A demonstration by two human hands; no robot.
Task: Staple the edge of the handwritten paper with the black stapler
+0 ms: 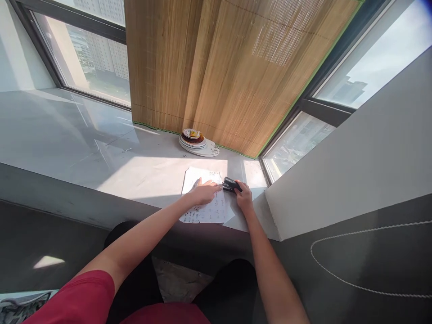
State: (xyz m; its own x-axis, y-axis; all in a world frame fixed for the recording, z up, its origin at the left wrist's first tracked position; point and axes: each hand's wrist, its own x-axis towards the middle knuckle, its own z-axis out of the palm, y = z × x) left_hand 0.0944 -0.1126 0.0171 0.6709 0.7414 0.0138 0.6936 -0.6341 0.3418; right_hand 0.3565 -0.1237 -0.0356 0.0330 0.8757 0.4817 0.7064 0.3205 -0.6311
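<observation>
Sunlit grey window ledge (135, 166). Stapler (231, 184) sits at the far right corner of the paper sheets (205, 211), long axis left-right, mouth pointing left onto that corner. Right hand (244, 198) has its fingers curled round it. Left hand (203, 193) lies flat, fingers loosely spread, pressing the sheets, gripping nothing. Sheets look aligned and the stapler placed; staple driven or not, cannot tell. Stacked plates (199, 144) lie farther back, below a bamboo blind (229, 67).
</observation>
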